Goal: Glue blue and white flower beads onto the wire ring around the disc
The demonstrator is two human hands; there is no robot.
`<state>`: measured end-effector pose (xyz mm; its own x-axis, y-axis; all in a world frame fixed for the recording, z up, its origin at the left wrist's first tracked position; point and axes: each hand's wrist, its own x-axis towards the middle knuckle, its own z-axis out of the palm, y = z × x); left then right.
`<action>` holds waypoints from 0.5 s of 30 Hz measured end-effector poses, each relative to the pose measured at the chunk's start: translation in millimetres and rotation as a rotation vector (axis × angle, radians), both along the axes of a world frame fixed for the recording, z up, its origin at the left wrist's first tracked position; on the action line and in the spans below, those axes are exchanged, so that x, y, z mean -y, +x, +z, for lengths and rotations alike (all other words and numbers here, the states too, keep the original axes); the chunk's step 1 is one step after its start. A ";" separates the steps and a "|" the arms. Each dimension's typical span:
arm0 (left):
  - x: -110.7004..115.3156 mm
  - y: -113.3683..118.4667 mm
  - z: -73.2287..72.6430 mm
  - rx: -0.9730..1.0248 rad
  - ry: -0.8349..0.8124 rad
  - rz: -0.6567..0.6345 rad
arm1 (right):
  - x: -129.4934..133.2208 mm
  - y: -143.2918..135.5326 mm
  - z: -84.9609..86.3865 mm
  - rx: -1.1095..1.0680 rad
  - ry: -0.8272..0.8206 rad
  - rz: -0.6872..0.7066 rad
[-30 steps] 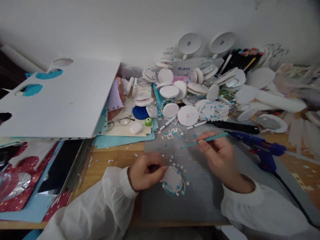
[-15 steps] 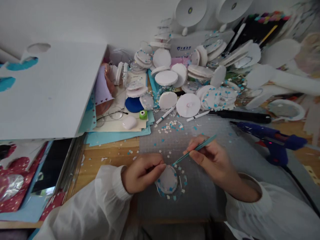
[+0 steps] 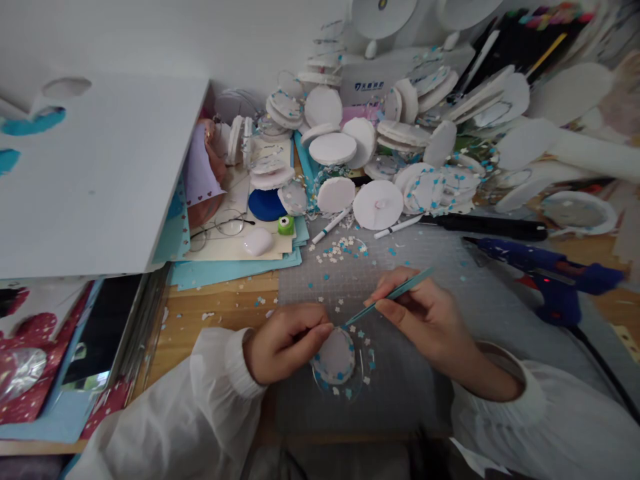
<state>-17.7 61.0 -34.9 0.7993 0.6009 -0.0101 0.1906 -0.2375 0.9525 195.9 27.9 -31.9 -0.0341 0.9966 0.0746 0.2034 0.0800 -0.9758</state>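
Observation:
A white disc (image 3: 334,357) edged with small blue and white stars lies on the grey cutting mat (image 3: 400,407), with a clear wire loop bearing stars around its right and lower side. My left hand (image 3: 293,341) pinches at the disc's upper left edge; its fingertips cover what they grip. Between the thumb and fingers of my right hand (image 3: 417,310) are teal tweezers (image 3: 400,291), their tips pointing down-left at the top edge of the disc, close to my left fingertips. Whether the tips hold a star is too small to tell.
Loose white and blue stars (image 3: 345,249) are scattered behind the disc. Many white discs (image 3: 378,205) pile up at the back. A blue glue gun (image 3: 555,273) with a cable lies right. Glasses (image 3: 230,223) and a green punch (image 3: 285,225) rest on papers; a white board (image 3: 100,173) stands left.
The camera view has shifted slightly. Both hands keep nearly the same pose, and the tweezer tips stay at the disc's top edge.

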 end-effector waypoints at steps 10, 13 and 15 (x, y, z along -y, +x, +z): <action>-0.3 0.8 -0.9 0.017 0.015 0.000 | 1.3 0.1 -0.6 -0.046 -0.097 -0.003; -0.7 0.8 -1.5 0.017 0.018 0.001 | 0.5 -0.2 -0.6 -0.091 -0.120 -0.006; -1.0 0.5 -1.8 0.021 0.026 0.005 | -0.5 -0.4 -1.3 -0.125 -0.122 -0.009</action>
<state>-17.2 62.1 -36.7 0.7960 0.6050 0.0219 0.1723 -0.2611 0.9498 195.5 28.4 -33.1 -0.0232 0.9987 -0.0443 0.0802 -0.0423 -0.9959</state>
